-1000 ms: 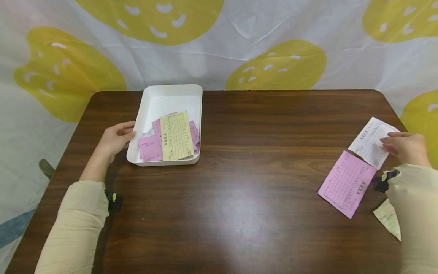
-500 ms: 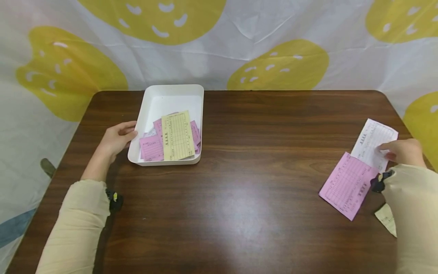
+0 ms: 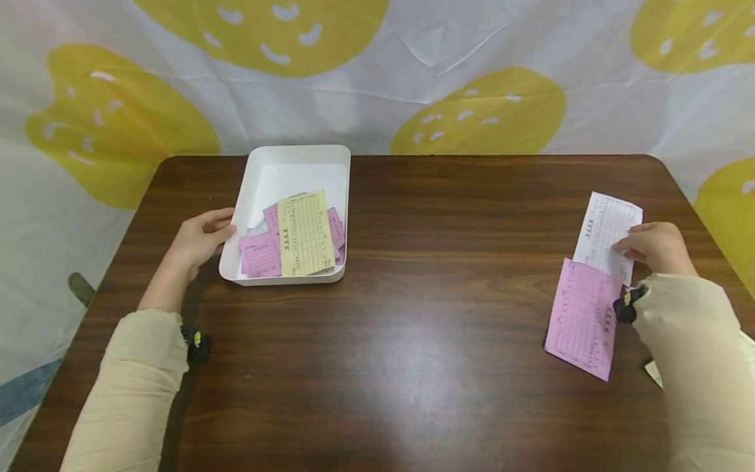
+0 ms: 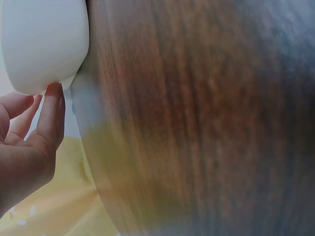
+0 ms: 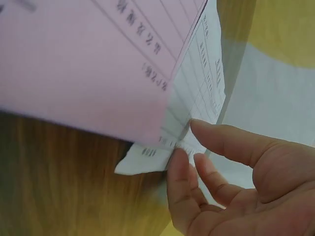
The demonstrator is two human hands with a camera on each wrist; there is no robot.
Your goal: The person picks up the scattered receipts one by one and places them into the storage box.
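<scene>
A white plastic tray [image 3: 295, 172] stands at the left, holding pink, white and yellow printed paper slips. My left hand [image 3: 199, 239] rests its fingertips against the outside of the tray's left wall; the left wrist view shows those fingertips [image 4: 53, 93] touching the white wall. At the right, my right hand [image 3: 657, 246] pinches a white printed slip [image 3: 603, 229] between thumb and fingers. A pink slip [image 3: 584, 318] lies over the lower end of the white one, and both look tilted off the table. In the right wrist view the pink slip [image 5: 83, 64] covers part of the white slip.
Beneath the right sleeve, a yellow slip [image 3: 653, 373] is mostly hidden. The brown wooden table [image 3: 436, 288] reaches back to a white curtain [image 3: 354, 111] with yellow patterns.
My right hand has moved left with the white slip, and the pink slip has shifted and turned with it. The left hand and tray have stayed in place.
</scene>
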